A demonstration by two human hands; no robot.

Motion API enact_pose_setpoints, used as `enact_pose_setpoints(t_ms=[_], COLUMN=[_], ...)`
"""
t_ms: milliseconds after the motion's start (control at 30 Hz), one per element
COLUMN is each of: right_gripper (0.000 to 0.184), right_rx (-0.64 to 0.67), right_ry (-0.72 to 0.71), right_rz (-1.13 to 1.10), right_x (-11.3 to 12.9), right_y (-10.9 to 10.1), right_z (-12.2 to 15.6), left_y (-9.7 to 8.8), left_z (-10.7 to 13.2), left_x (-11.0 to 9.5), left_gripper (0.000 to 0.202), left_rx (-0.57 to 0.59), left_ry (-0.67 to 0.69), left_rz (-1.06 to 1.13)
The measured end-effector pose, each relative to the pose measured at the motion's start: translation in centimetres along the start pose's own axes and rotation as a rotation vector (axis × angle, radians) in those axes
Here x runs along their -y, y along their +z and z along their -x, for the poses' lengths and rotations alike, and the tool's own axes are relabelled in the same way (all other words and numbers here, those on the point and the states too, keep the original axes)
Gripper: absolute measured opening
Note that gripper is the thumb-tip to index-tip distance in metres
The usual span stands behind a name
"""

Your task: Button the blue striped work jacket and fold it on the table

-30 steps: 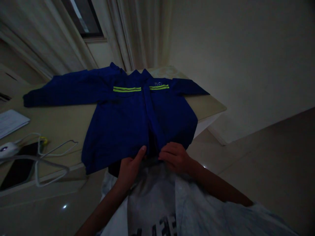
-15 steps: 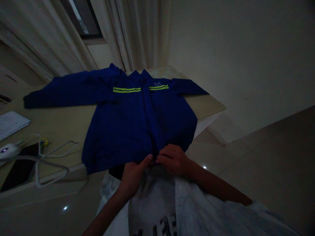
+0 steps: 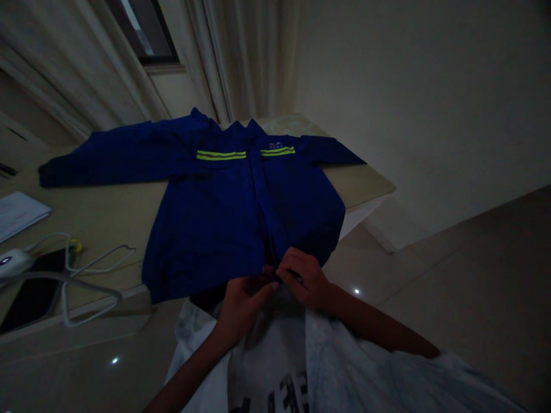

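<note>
A dark blue work jacket (image 3: 215, 229) with neon yellow chest stripes lies flat and front up on a beige table (image 3: 357, 183), its sleeves spread to both sides. My left hand (image 3: 243, 304) and my right hand (image 3: 303, 278) meet at the jacket's lower front opening. Their fingers pinch the two edges of the hem close together. The fingers hide the bottom of the placket, and I cannot make out a zip there. My white printed shirt fills the bottom of the view.
To the left on the table lie white papers (image 3: 19, 213), a black phone (image 3: 34, 301), a white device (image 3: 11, 261) and a white wire hanger (image 3: 90, 287) with a thin cable. Curtains (image 3: 245, 57) hang behind the table. A tiled floor (image 3: 451, 304) lies to the right.
My left hand has turned and slid right, bringing its fingers against my right hand at the hem. The jacket's lower front edges now sit closer together.
</note>
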State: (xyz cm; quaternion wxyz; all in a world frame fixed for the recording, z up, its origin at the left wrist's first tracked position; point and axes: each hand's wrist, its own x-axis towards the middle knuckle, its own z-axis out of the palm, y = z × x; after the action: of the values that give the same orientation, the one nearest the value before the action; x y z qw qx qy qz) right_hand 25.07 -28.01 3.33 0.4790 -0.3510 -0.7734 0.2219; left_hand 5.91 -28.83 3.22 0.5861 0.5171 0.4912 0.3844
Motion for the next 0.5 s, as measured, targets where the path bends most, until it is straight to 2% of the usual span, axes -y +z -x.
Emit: enact_pose_setpoints(t_ms=[167,333,433,500], right_gripper=[0.019,0.020,0.022,0.021], right_rx=[0.021,0.080,0.106,0.117], right_ry=[0.077,0.061,0.030,0.025], right_rz=[-0.094,-0.100,-0.082,-0.074], right_x=[0.1,-0.1,-0.2,-0.3], right_y=[-0.2,-0.5,-0.6,-0.5], right_z=[0.1,0.0,0.1,0.1], left_y=[-0.4,-0.4,-0.4,-0.5], left_z=[0.1,0.2,0.2,0.1], left_x=[0.7,1.3,1.6,1.7], left_gripper=[0.027,0.024,0.025,0.037], left_rx=[-0.003,-0.036,-0.015,0.043], left_ry=[0.128,0.184,0.133,0.006], left_rz=[-0.142,-0.206,-0.141,0.018])
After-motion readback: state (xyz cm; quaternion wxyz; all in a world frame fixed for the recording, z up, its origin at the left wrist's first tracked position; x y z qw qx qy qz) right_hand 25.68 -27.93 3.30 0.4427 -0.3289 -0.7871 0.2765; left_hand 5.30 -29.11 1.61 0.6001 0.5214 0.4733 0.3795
